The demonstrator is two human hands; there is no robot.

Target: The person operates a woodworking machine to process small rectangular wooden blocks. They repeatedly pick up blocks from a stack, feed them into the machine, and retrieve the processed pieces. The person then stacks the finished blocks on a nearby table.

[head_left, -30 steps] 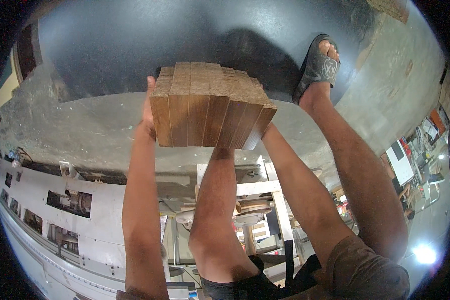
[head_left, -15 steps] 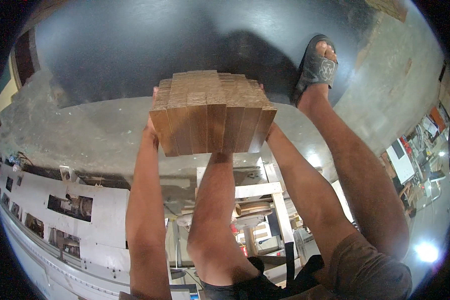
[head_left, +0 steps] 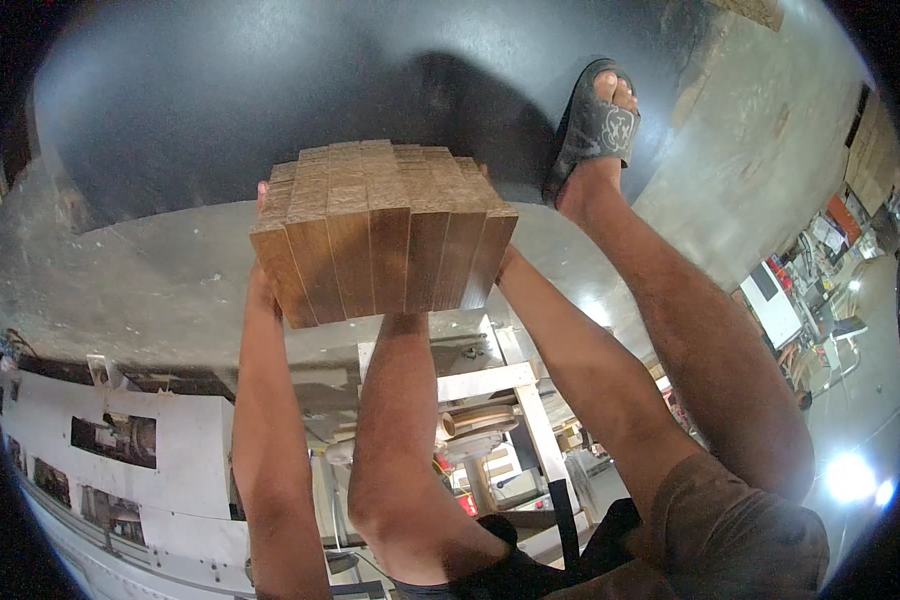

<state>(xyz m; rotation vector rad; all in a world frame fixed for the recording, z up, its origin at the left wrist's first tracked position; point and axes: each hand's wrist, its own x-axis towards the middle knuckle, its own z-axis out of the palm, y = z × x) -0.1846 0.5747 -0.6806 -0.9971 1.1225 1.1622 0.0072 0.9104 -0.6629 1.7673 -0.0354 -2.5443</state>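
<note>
A stack of brown wooden blocks [head_left: 390, 235], pressed side by side with rough top faces and smooth fronts, is held between my two hands. My left hand [head_left: 262, 265] grips its left side; only a fingertip and the wrist show past the wood. On the other side, my right hand [head_left: 506, 262] clasps the stack's right end, mostly hidden behind the blocks. The stack stays together, its ends slightly uneven. Beyond it spreads a smooth dark sheet [head_left: 270, 90] on the floor.
My right foot in a black slide sandal [head_left: 598, 125] stands on the dark sheet. Grey concrete floor [head_left: 140, 270] surrounds it. A white machine panel with openings [head_left: 190, 440] is at lower left. A pale wooden frame [head_left: 485, 382] stands below, and cluttered goods [head_left: 775, 300] lie at right.
The block stack and both hands have shifted left in the picture, and the stack appears slightly larger. The surroundings have shifted left too. My hold on the stack is unchanged.
</note>
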